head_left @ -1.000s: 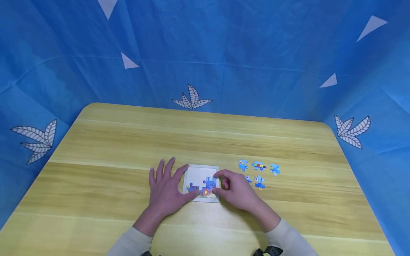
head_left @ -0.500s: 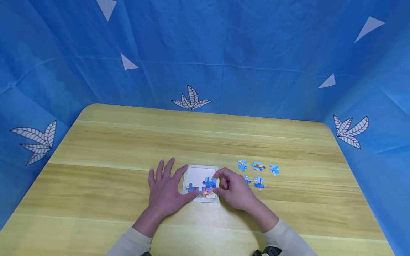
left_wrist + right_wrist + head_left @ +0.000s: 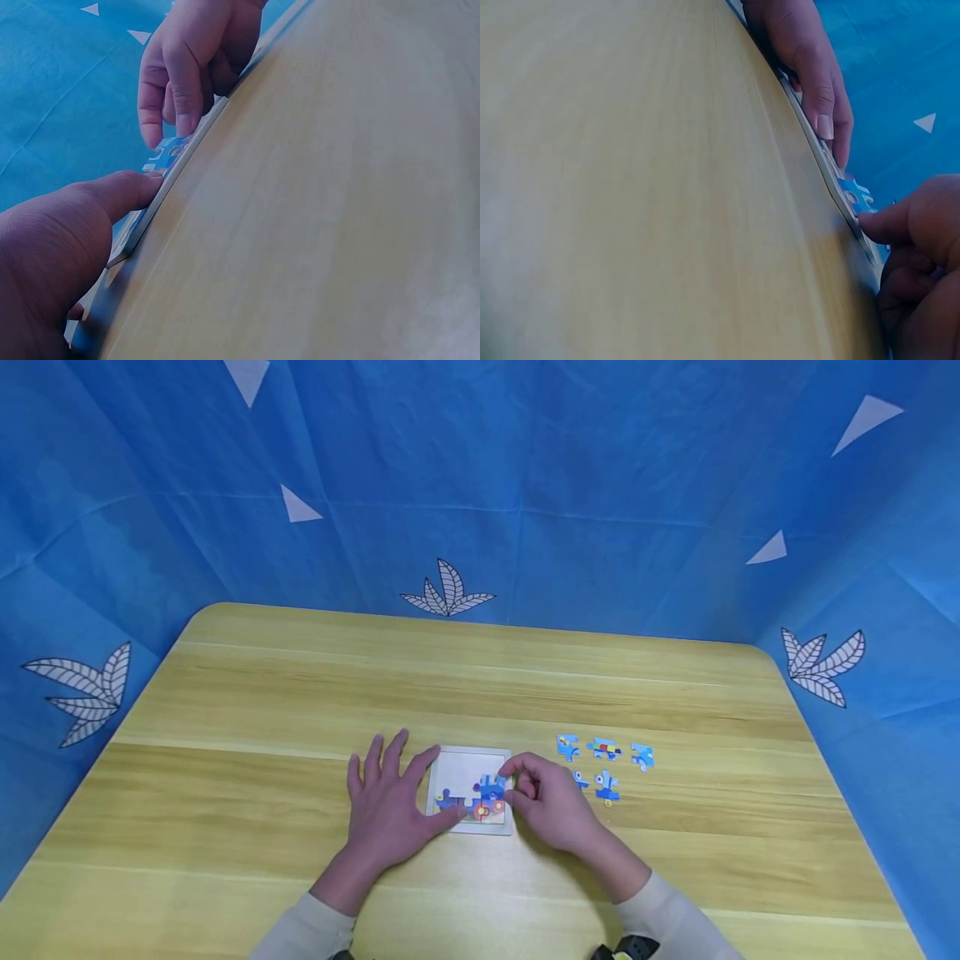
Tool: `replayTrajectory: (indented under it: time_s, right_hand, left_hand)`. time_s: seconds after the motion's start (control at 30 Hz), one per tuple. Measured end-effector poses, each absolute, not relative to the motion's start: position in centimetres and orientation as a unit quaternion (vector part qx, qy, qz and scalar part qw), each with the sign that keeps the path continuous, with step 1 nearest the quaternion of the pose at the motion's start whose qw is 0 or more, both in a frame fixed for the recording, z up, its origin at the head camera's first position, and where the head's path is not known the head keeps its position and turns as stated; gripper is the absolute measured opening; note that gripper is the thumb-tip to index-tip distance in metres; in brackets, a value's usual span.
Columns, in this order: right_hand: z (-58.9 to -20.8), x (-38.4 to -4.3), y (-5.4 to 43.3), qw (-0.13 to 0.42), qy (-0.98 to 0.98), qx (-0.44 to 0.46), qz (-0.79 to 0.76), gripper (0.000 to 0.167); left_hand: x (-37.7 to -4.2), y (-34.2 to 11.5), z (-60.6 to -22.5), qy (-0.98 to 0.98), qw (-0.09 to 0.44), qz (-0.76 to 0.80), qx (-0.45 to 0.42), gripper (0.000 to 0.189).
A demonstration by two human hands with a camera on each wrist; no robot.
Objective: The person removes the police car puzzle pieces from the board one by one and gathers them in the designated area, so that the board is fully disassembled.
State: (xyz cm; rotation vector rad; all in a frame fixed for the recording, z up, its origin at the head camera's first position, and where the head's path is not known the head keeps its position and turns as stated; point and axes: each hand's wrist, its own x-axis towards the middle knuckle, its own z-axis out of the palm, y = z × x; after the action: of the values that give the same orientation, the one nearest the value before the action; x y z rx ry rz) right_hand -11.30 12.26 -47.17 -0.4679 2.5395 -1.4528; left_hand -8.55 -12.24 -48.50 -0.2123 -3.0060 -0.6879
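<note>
A square puzzle tray (image 3: 475, 749) with a pale rim lies on the wooden table between both hands. My left hand (image 3: 390, 814) spreads its fingers, with the index at the tray's upper left corner and the thumb on the bottom row of jigsaw pieces (image 3: 489, 812). Thumb and index of my right hand (image 3: 551, 802) pinch a blue jigsaw piece (image 3: 491, 787) at its right edge, over the tray's right side. In the left wrist view this blue piece (image 3: 159, 156) slants up under the right fingertips. The other right fingers curl inward.
Several loose jigsaw pieces lie to the right of the tray, among them a blue one (image 3: 567, 747), one with coloured blocks (image 3: 604, 749) and one with an eye (image 3: 607, 786). The right hand partly covers another piece (image 3: 580, 780). A blue curtain (image 3: 600, 485) hangs behind the table.
My right thumb has slid slightly up and right, uncovering more of the pieces' lower right corner. The left hand and the loose pieces stay put.
</note>
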Motion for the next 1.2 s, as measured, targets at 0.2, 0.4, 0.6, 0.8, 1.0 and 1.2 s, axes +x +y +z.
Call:
replayTrajectory:
  time_s: [0.2, 0.4, 0.6, 0.8, 1.0, 1.2]
  right_hand:
    - [-47.13, -11.3, 12.23, 0.089, 0.85, -0.152, -0.497, 0.019]
    - [-47.18, -11.21, 12.33, 0.093, 0.851, -0.137, -0.498, 0.019]
    - [-47.33, -11.21, 12.4, 0.092, 0.853, -0.132, -0.497, 0.019]
    - [-47.47, -11.18, 12.57, 0.103, 0.851, -0.144, -0.495, 0.025]
    - [-47.21, -11.17, 12.43, 0.105, 0.855, -0.146, -0.487, 0.026]
    - [-47.34, -11.28, 12.27, 0.096, 0.861, -0.15, -0.476, 0.025]
  left_hand:
    - [-8.52, -12.21, -48.5, -0.973, 0.023, -0.222, -0.068, 0.091]
    - [-8.48, -12.17, -48.45, -0.973, 0.022, -0.222, -0.068, 0.09]
    - [-8.44, -12.13, -48.44, -0.973, 0.023, -0.221, -0.068, 0.09]
    - [-8.43, -12.16, -48.45, -0.973, 0.022, -0.219, -0.068, 0.09]
    - [-8.45, -12.23, -48.45, -0.973, 0.022, -0.219, -0.07, 0.09]
    - [-8.54, -12.27, -48.43, -0.972, 0.027, -0.222, -0.071, 0.09]
